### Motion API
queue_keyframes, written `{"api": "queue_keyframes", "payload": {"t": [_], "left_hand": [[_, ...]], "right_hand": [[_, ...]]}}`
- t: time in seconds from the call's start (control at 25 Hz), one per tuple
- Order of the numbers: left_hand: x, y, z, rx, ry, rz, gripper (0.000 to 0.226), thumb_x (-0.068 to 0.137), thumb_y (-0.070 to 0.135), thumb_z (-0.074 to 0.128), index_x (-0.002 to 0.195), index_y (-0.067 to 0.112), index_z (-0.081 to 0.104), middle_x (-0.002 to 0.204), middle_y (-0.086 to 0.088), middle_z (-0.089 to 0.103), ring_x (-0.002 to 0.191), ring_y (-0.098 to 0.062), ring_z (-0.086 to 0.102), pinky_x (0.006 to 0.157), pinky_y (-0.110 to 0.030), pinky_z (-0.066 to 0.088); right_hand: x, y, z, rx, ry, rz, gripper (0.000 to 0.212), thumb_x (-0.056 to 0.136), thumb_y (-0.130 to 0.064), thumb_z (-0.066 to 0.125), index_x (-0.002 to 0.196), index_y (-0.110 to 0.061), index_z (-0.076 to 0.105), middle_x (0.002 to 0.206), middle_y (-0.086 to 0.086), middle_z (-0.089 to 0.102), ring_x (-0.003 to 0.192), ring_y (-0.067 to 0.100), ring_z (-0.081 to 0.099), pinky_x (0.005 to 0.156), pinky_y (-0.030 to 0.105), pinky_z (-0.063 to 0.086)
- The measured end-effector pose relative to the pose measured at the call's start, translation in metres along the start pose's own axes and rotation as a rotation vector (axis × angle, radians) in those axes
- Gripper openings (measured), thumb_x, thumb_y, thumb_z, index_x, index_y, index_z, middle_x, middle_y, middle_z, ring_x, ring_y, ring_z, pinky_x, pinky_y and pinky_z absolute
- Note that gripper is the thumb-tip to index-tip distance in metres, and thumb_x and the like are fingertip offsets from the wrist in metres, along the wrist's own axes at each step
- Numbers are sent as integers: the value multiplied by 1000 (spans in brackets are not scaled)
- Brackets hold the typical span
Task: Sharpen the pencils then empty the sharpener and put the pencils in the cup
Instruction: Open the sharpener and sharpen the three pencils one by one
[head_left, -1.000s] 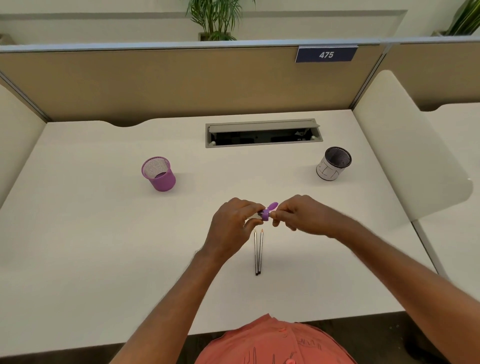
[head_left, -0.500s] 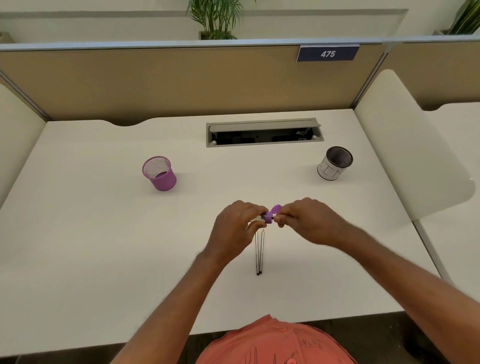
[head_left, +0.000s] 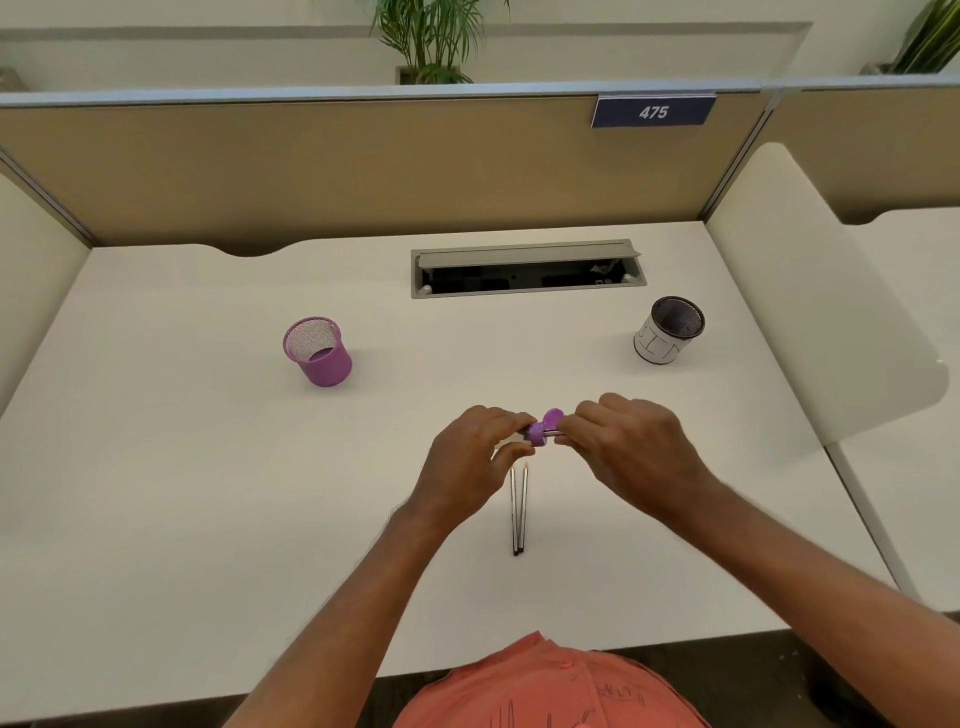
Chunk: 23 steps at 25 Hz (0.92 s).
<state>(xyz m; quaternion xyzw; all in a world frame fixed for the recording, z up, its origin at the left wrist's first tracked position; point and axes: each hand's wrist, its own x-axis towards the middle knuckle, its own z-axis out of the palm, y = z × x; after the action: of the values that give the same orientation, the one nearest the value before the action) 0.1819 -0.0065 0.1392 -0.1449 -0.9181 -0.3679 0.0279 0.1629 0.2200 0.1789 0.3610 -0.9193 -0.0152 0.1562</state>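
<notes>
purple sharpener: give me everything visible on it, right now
The purple sharpener is small, looks like plastic, and is held above the desk between both hands. The left hand pinches its body; the right hand grips a thin pencil that runs into its right side. A rounded purple flap, apparently the lid, sticks up behind it. Any shavings inside cannot be made out.

sharpener (head_left: 543, 429): mostly hidden by fingers | third pencil (head_left: 554, 433): barely visible | plants: cropped by top edge
</notes>
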Motion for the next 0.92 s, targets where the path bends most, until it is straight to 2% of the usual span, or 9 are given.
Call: {"api": "queue_keyframes", "payload": {"t": [0.12, 0.2, 0.28, 0.36, 0.44, 0.52, 0.72, 0.84, 0.92], "left_hand": [[-1, 1, 0, 23, 39, 26, 23, 92, 25, 75, 115, 26, 72, 105, 13, 73, 95, -14, 59, 79, -33, 52], [-2, 2, 0, 43, 74, 51, 22, 90, 23, 77, 111, 24, 73, 103, 12, 74, 91, -16, 61, 77, -34, 52], [-5, 3, 1, 56, 78, 72, 21, 90, 24, 77, 110, 24, 73, 103, 13, 74, 90, -16, 61, 77, -34, 51], [-6, 4, 2, 62, 74, 82, 22, 90, 24, 77, 111, 24, 73, 103, 12, 74, 90, -16, 62, 77, -35, 52], [-3, 3, -1, 53, 67, 71, 23, 89, 24, 77, 112, 24, 73, 105, 12, 74, 93, -17, 62, 78, -36, 52], [-2, 1, -3, 42, 45, 56, 24, 90, 24, 77, 114, 25, 73, 105, 12, 74, 95, -16, 61, 79, -35, 52], [0, 1, -2, -1, 9, 24, 23, 94, 26, 72, 117, 27, 72, 107, 13, 73, 97, -14, 59, 81, -36, 52], [0, 3, -1, 26, 42, 53, 23, 91, 22, 75, 114, 24, 73, 106, 12, 74, 95, -17, 62, 80, -37, 53], [-1, 3, 0, 56, 62, 79, 23, 90, 21, 78, 113, 23, 74, 106, 11, 75, 93, -18, 63, 80, -37, 53]], "right_hand": [[4, -4, -1, 54, -45, 42, 16, 97, -35, 68, 87, -23, 70, 68, -4, 61, 58, 24, 57, 46, 30, 31], [18, 4, -4, 310, -338, 237, 26, 101, -45, 59, 85, -28, 70, 66, -7, 61, 61, 19, 57, 50, 29, 31], [33, 16, -10, 806, -656, 471, 34, 100, -48, 58, 80, -26, 73, 59, -9, 61, 55, 11, 50, 53, 27, 34], [41, 23, -15, 1008, -768, 521, 34, 99, -48, 59, 80, -26, 76, 58, -9, 63, 50, 6, 44, 54, 25, 35], [37, 20, -13, 840, -695, 434, 25, 96, -49, 64, 86, -28, 74, 67, -11, 67, 56, 3, 51, 57, 26, 39], [28, 13, -12, 660, -512, 328, 17, 92, -44, 70, 92, -28, 66, 79, -12, 64, 71, 11, 58, 61, 30, 44], [2, -1, -4, 4, 20, -28, 12, 98, -28, 67, 89, -20, 68, 72, -3, 60, 61, 22, 55, 44, 34, 36], [6, -2, -3, 135, -88, 70, 22, 100, -35, 59, 89, -21, 71, 68, -4, 61, 58, 24, 57, 47, 31, 34], [19, 7, -5, 522, -426, 314, 29, 102, -42, 57, 84, -26, 72, 63, -7, 59, 57, 19, 54, 50, 29, 36]]}}
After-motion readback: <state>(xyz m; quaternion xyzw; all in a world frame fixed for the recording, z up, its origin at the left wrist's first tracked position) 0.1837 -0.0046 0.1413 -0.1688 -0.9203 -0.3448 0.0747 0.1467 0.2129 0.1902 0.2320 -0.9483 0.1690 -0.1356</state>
